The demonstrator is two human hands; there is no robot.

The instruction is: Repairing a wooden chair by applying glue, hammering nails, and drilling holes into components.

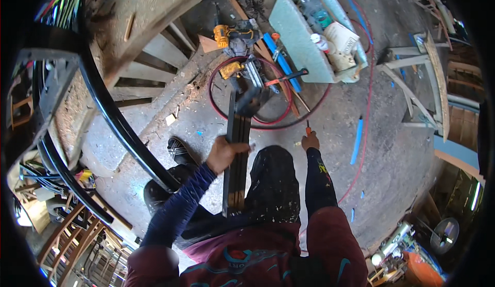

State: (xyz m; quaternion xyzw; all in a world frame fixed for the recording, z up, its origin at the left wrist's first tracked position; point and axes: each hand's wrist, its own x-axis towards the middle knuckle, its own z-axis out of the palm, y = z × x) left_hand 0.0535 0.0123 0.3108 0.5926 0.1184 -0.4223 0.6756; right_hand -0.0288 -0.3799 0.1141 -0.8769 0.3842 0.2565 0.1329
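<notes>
My left hand (225, 155) is wrapped round a long dark slotted piece (238, 132), its thumb across the front. The piece stands nearly lengthwise before me, between my legs, with a dark blocky part (251, 101) at its far end. Off to the right, my right hand (310, 141) is closed on a slim tool with an orange-red handle (308, 128); its working end is too small to make out. Beyond the dark piece lie a yellow-and-black cordless drill (223, 35), a second yellow tool (231, 70) and a clamp with a red bar (278, 81).
A pale foam box (281, 27) holds bottles and a carton. A red hose (211, 88) coils over the concrete floor (330, 179). Bent black tubes (116, 117) reach in at left beside a wooden bench (149, 14). Blue strips (357, 141), a wooden frame (412, 83) and a fan (444, 234) are at right.
</notes>
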